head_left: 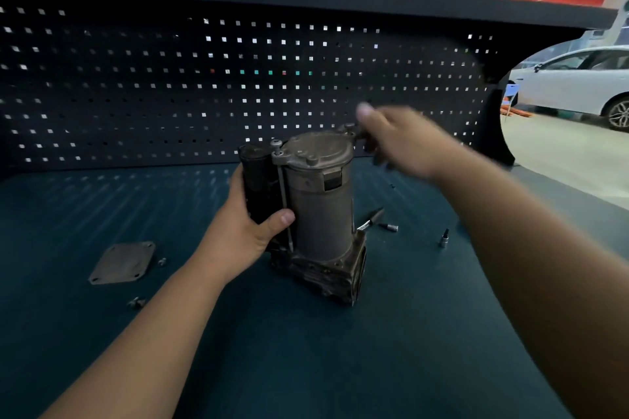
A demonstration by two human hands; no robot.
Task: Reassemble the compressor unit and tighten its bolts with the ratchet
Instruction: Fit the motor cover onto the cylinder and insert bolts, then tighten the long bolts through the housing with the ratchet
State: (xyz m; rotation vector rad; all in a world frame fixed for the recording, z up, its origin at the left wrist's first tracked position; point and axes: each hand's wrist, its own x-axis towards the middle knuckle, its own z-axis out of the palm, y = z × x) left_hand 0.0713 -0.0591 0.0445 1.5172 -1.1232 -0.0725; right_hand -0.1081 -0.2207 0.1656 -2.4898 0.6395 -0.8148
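The compressor unit (316,211) stands upright mid-bench (306,350), with the left hand (252,231) fingers wrapped round its dark side. The right hand (401,143) blurs at a top rear bolt (349,127), and I cannot tell whether its fingers grasp anything. If the left grip slackens, the tall unit may tip.

I read the compressor unit (320,207) as dull grey-brown metal, with a black section (258,180) on its 9 o'clock side. Bench mat (306,350): plain dark teal. Pegboard (136,78) at 12 o'clock: near-black, regular grid of small square holes. Cover plate (121,262) at 8 o'clock: matt grey. Car (578,85) at 2 o'clock: white.
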